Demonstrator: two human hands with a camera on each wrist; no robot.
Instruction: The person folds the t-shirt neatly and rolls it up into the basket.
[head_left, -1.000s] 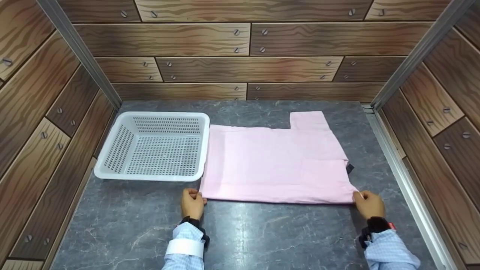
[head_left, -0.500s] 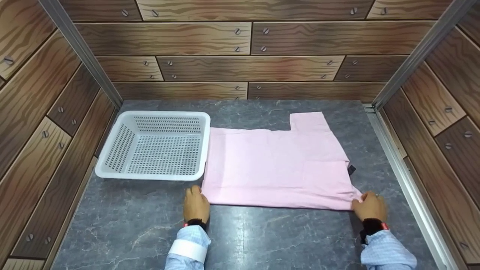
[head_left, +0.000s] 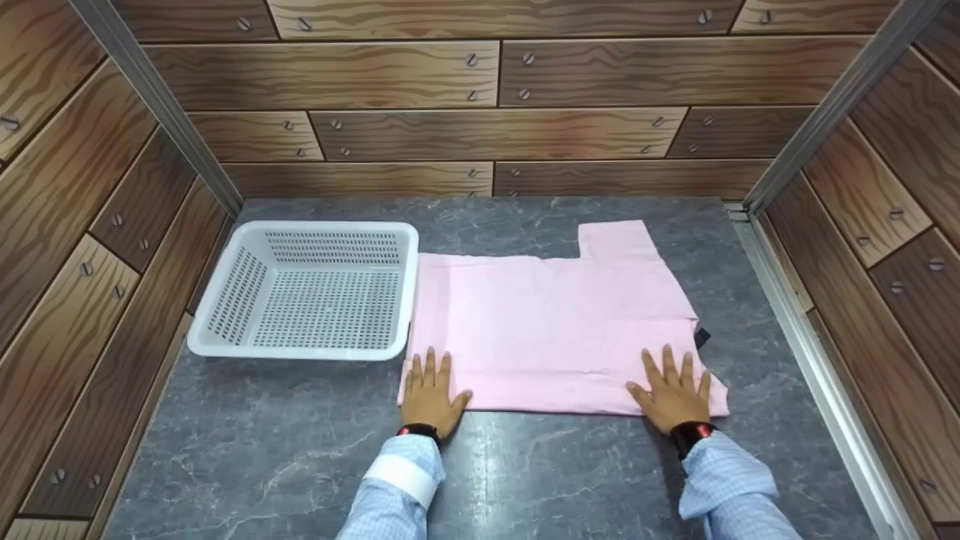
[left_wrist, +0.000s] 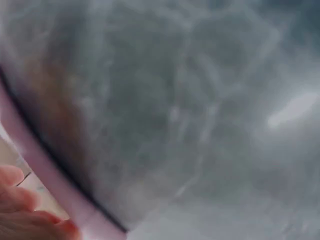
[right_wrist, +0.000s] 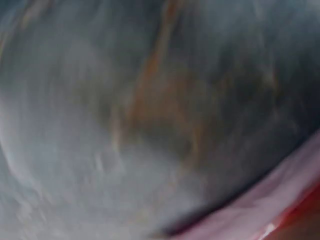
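A folded pink shirt (head_left: 525,322) lies flat on the grey marbled table, one short sleeve (head_left: 615,240) sticking out at the far right. My left hand (head_left: 433,397) rests on its near left corner with the fingers spread. Near the right end of the same front edge, my right hand (head_left: 673,394) lies on the cloth, its fingers also straight and spread. A small black tag (head_left: 702,337) shows at the shirt's right side. In the left wrist view the shirt's edge (left_wrist: 55,175) appears beside blurred fingers (left_wrist: 20,200); the right wrist view is blurred too.
A white perforated plastic basket (head_left: 405,300) stands on the left, against or very near the shirt's left edge. Wood-patterned walls (head_left: 480,75) enclose the back and sides. A metal rail (head_left: 810,367) runs along the table's right side.
Both hands have let go of the shirt's near corners and moved inward onto the cloth, fingers now spread flat. The front edge has come slightly nearer to me.
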